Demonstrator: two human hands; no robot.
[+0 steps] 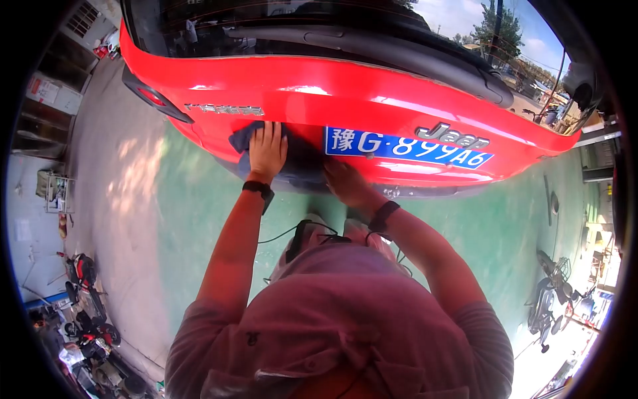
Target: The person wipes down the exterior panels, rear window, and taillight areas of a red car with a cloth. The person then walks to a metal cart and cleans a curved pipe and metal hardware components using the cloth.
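Note:
In the head view, the red rear hatch of a car (199, 130) fills the upper part. A dark cloth (302, 156) lies against its lower edge, left of the blue number plate (405, 147). My left hand (268, 149) rests on the cloth's left part, with its fingers stretched out flat over it. At the cloth's right end, just below the plate, my right hand (347, 183) has its fingers curled on the cloth; their tips are partly in shade. Both wrists wear dark bands.
Above the hatch is the rear window with a wiper (372, 50). A tail light (151, 96) sits at the left. Green floor (465, 233) lies under the car. Motorbikes (86, 279) and clutter line the left wall; a bicycle (551, 292) stands at right. Cables hang by my feet.

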